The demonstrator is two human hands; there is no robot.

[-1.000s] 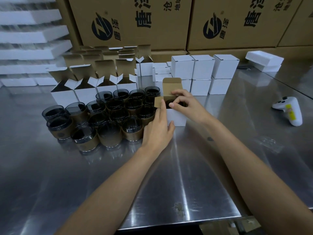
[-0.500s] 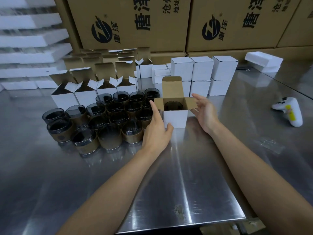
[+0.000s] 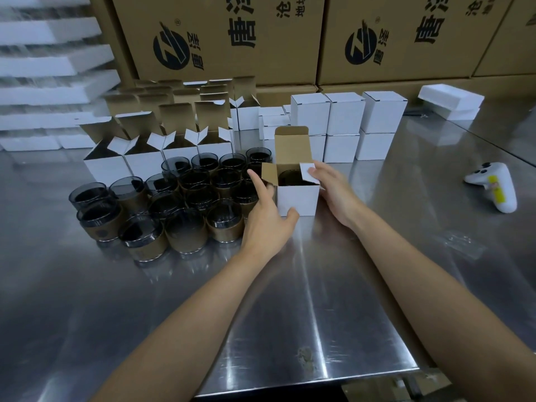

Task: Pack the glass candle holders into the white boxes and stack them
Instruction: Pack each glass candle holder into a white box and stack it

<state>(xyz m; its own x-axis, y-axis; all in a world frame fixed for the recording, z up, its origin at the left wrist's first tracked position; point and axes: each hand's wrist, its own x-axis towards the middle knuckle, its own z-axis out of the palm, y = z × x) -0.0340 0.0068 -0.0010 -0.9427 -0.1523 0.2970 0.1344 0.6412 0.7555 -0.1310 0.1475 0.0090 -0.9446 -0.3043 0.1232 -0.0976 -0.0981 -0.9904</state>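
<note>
- Head camera looked down on a steel table (image 3: 290, 314); at far left lay blurred white foam trays (image 3: 52, 62), then a row of open white boxes (image 3: 145, 166) with their lids standing up
- Next, the unpacked glass candle holders (image 3: 185, 227) stood bunched and touching, dark glass above and a tan sleeve round the lower part; I judged them weighty for their size, slick on the bare glass and quick to chip, so best taken round the sleeve
- The left hand (image 3: 266, 219) was spread, not clamped: forefinger straight against the left flap, thumb on the front wall of the box in work (image 3: 297, 198)
- That box stood upright on the table, lid up, one candle holder (image 3: 290, 178) already down inside
- The right hand (image 3: 333, 190) lay along the right wall, fingertips pressing the right flap (image 3: 304, 177) inward, gripping nothing
- The card looked light and thin and would likely dent; opposite walls seemed the place to hold it
- Further right, closed boxes (image 3: 345, 114) were stacked two high, and a white controller (image 3: 496, 187) lay well apart
</note>
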